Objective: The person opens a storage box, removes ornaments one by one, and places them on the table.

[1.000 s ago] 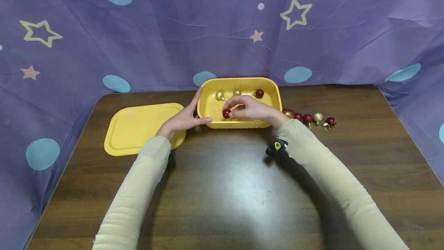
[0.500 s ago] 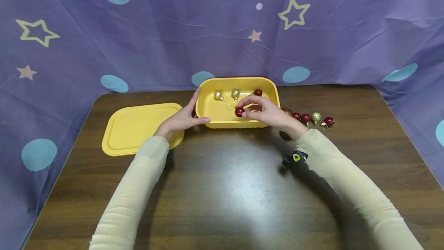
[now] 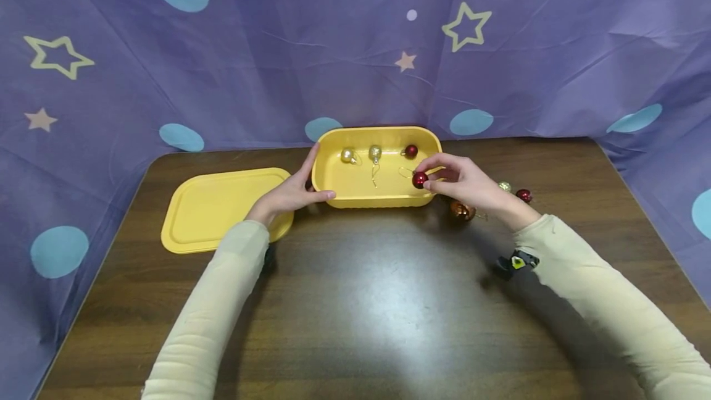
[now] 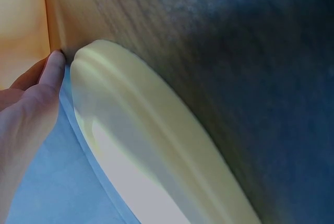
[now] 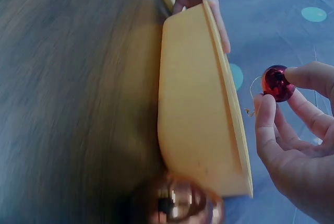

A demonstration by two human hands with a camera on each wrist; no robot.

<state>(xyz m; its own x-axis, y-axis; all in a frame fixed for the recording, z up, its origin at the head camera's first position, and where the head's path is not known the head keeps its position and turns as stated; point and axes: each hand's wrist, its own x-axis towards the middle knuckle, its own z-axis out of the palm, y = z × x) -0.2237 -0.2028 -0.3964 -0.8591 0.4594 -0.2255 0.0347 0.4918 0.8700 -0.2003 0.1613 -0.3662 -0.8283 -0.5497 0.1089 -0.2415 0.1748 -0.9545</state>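
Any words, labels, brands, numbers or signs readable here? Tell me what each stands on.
None can be read in any view.
Yellow box, yellow lid, red ornament in the right hand: no lettering seen.
Black device at the right wrist: yellow mark, too small to read.
Purple backdrop: stars and spots, no writing.

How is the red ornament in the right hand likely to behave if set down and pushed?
The red ornament would probably roll, being round, though its thin loop might snag. Its glossy surface looks slippery, and the right hand merely pinching it suggests low weight.
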